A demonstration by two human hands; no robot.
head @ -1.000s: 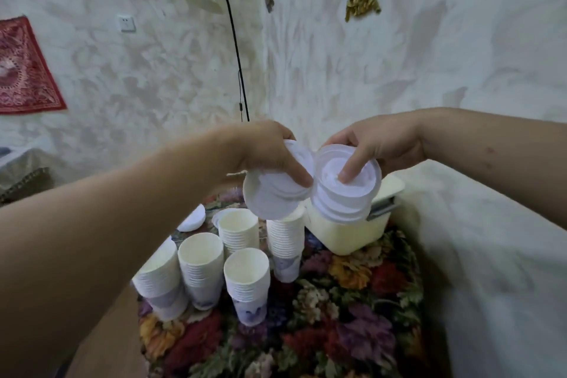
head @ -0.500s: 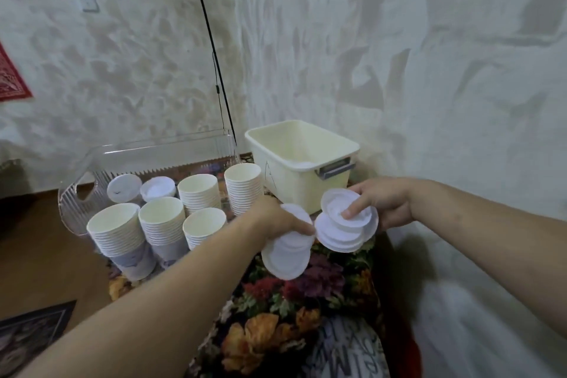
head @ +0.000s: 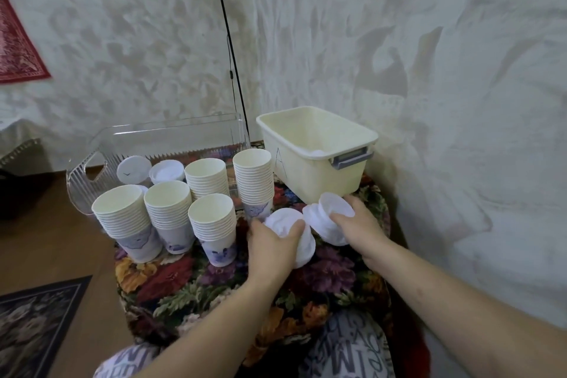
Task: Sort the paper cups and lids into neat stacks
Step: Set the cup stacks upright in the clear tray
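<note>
Five cup stacks (head: 171,209) stand on the flowery cloth (head: 190,279), all upright, mouths up: three in front, two behind, packed close at about 9 o'clock from the hands. Each stack is too tight to count cup by cup.

Left hand (head: 271,247) grips one bunch of white lids (head: 293,232), fingers curled round it, thumb on top. Right hand (head: 357,225) grips a second lid bunch (head: 328,218), fingers wrapped over its far side. So two bunches, one per hand, nearly touching each other, low over the cloth. How many lids are in each I can't tell, they blur together.

At 12 o'clock from the hands sits one cream bin (head: 316,159) with a grey handle and an "A" scrawled on its side; something white lies in its bottom. At 10 o'clock there's one clear tray (head: 92,175), and at its front edge two more lid piles (head: 150,170), behind the cup stacks. A black lamp pole (head: 228,40) runs up the wall corner.
</note>
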